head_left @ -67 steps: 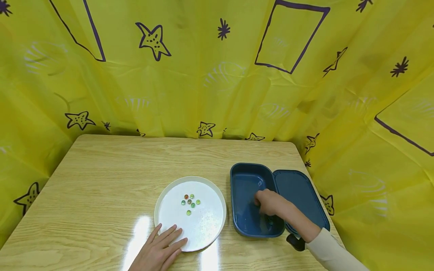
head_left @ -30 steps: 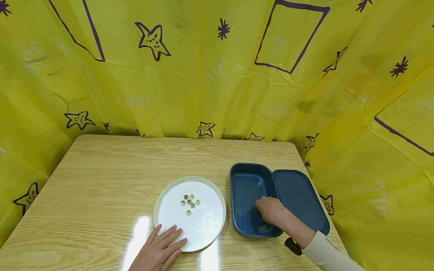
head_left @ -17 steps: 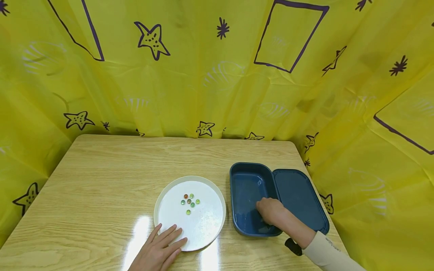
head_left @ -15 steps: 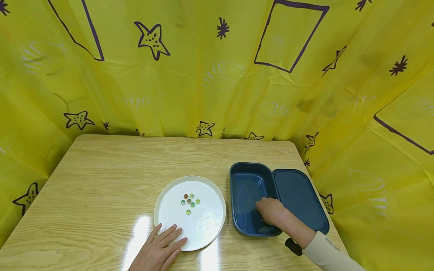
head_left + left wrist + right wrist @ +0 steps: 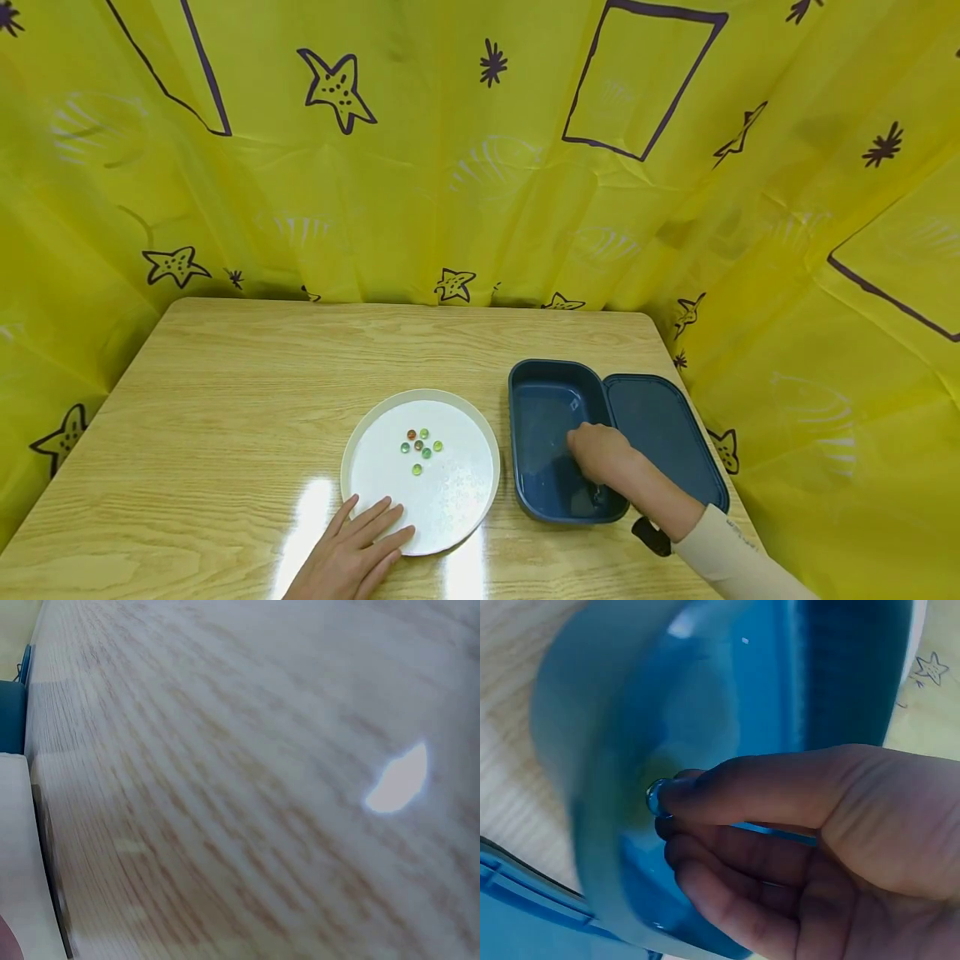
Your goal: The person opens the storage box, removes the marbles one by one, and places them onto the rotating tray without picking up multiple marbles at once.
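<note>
My right hand reaches into the dark blue open container. In the right wrist view its thumb and index finger pinch a small clear glass marble, over the container's inside. My left hand lies with fingers spread on the near-left rim of a round white tray. On that tray sit several glass marbles, green, yellow-green and reddish. The left wrist view catches only the tray's side and a sliver of finger.
The container's blue lid lies against its right side. Both stand on a wood-grain table near the right edge. A yellow curtain hangs behind and to the right.
My right hand has risen slightly and shifted a little to the right inside the container. The left hand, the tray and its marbles stay where they were.
</note>
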A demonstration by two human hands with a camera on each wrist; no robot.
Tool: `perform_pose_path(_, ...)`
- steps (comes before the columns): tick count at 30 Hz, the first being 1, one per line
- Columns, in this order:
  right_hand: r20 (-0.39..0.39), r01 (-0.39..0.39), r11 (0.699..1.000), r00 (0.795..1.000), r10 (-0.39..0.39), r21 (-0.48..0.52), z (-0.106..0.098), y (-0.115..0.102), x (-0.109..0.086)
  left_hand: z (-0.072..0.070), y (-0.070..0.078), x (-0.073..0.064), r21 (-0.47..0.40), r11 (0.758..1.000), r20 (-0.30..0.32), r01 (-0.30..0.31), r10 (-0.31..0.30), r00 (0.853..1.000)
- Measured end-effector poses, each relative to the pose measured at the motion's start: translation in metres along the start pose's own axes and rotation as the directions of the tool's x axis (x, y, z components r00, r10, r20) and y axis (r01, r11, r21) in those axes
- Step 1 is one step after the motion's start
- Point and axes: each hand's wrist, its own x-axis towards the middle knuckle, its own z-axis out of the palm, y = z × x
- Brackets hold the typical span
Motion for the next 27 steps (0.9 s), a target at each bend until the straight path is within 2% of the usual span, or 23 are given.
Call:
perform_pose_path(3,-0.02,0.012,0.999,1.0,-0.012,0.034,-0.006,0.0,0.001,0.0,0.0,0.0,-0.001,1.0,-0.001,-0.002,0.002,1.0)
perform_pose_path(7,-0.066,0.057,0.997,0.996,-0.054,0.051,-0.015,0.0,0.002,0.0,0.0,-0.001,-0.001,1.0,0.004,-0.007,0.007,1.0)
perform_pose_path(10,-0.085,0.099,0.99,0.992,-0.091,0.1,-0.023,0.001,0.002,0.0,0.0,-0.001,-0.004,1.0,0.005,-0.006,0.006,1.0)
perform_pose_path(16,-0.099,0.158,0.952,0.986,-0.137,0.262,-0.042,0.0,0.007,0.0,0.0,0.0,-0.007,1.0,-0.012,-0.006,0.006,1.0)
perform_pose_path(22,-0.177,0.24,0.932,0.964,-0.197,0.27,-0.055,-0.006,0.014,0.0,0.0,-0.001,0.0,1.0,-0.008,-0.004,0.004,1.0)
perform_pose_path(27,-0.217,0.311,0.896,0.943,-0.251,0.316,-0.061,-0.011,0.019,0.0,-0.001,-0.002,0.007,1.0,-0.011,-0.019,0.019,1.0)
